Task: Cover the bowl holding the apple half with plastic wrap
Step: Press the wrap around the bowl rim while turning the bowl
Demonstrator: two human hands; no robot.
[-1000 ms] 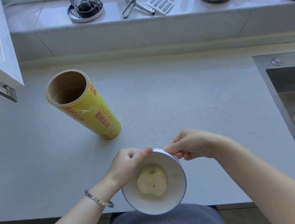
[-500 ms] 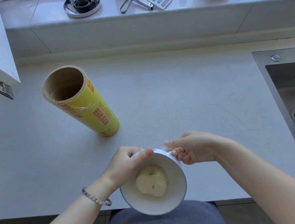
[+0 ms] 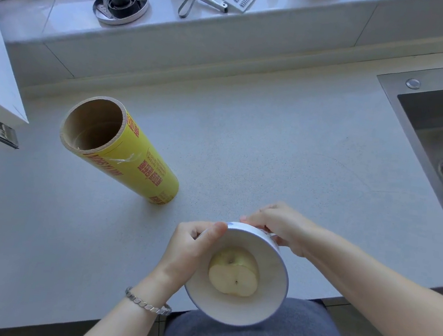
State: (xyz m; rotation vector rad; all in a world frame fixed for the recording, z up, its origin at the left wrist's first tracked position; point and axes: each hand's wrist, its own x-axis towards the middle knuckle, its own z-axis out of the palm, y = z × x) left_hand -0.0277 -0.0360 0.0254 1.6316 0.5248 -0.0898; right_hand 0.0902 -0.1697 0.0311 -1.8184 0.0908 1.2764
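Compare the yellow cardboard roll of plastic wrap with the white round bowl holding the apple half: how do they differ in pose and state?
The yellow cardboard roll of plastic wrap stands alone on the pale countertop, untouched; the white round bowl is gripped at its far rim by the left hand and right hand. The roll's open core looks empty; the bowl holds the apple half. The roll sits well back, the bowl overhangs the counter's near edge. Both have round openings.
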